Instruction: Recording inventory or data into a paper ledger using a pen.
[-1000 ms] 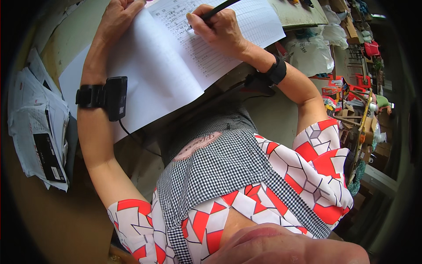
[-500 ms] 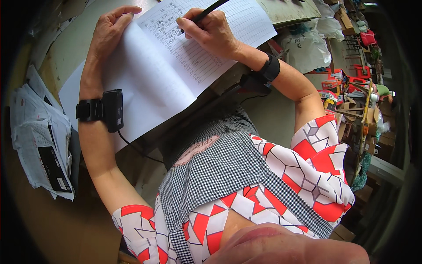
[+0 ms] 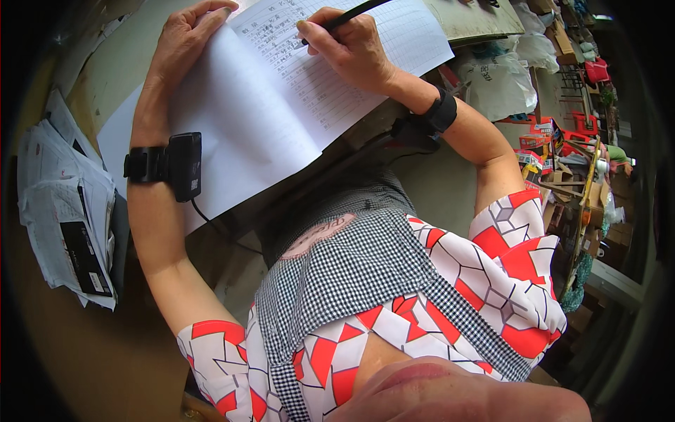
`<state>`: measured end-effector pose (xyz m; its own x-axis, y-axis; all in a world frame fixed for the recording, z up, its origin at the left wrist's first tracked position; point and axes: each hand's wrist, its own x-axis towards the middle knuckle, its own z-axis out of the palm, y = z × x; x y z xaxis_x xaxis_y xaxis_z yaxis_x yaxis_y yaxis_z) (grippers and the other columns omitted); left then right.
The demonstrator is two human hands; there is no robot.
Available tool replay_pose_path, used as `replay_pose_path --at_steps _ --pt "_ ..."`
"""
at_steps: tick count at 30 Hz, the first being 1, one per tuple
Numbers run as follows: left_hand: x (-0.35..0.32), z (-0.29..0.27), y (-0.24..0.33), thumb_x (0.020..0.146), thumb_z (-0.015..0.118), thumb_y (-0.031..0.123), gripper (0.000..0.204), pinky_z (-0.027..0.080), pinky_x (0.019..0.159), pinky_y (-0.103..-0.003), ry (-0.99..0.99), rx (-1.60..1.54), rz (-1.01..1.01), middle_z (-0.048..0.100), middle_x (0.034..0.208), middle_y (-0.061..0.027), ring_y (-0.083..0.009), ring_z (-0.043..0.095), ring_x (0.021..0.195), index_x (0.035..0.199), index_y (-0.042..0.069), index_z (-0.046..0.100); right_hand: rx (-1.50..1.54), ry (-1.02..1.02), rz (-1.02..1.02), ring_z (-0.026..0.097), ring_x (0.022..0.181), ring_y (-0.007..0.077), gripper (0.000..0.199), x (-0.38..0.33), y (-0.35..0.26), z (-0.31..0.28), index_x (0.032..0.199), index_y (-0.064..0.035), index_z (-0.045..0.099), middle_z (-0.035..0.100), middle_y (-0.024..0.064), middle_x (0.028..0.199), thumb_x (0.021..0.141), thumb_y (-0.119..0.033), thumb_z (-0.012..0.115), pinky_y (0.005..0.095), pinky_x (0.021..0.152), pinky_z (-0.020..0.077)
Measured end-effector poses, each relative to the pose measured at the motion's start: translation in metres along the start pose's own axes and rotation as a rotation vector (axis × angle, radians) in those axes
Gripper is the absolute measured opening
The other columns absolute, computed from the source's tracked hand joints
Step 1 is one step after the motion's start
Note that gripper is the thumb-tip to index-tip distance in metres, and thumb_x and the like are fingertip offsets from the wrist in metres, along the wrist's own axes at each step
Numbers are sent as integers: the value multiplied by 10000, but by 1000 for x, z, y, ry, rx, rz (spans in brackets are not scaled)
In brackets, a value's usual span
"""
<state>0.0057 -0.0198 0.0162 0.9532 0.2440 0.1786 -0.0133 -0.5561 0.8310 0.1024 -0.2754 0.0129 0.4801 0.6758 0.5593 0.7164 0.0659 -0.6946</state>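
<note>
The thumb and fingers of the right hand (image 3: 351,53) pinch 1 black pen (image 3: 355,13) over the ruled sheet (image 3: 327,98), its tip pointing down-left, its long axis slanting up and rightward. The left hand (image 3: 184,46) curls at the white page's (image 3: 239,133) upper edge; from here I can't quite tell whether it grips. Stacked papers (image 3: 53,204) sit farther left.

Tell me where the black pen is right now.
In the head view, the black pen is near mid-width at the top edge, gripped in the right hand, its lower end at the lined page.
</note>
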Motion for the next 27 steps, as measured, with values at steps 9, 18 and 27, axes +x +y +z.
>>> replay_pose_path --at_steps 9,18,27 --pt "7 0 -15 928 551 259 269 548 598 -211 -43 -22 71 708 824 -34 -49 627 589 1122 146 699 -30 3 -59 554 428 96 179 -2 7 3 837 1 659 610 46 541 920 -151 613 223 416 430" --pt "5 0 -15 917 563 266 270 554 609 -220 -30 -14 32 710 828 -37 -47 629 592 1125 160 698 -98 -27 -103 540 413 105 181 -1 8 4 831 4 664 593 52 526 917 -149 619 230 410 434" --pt "4 1 -13 923 556 254 263 551 599 -212 -25 -13 25 706 819 -37 -44 619 577 1123 159 699 -89 -35 -96 534 416 104 183 1 3 4 813 -2 664 581 49 520 916 -146 619 232 404 424"
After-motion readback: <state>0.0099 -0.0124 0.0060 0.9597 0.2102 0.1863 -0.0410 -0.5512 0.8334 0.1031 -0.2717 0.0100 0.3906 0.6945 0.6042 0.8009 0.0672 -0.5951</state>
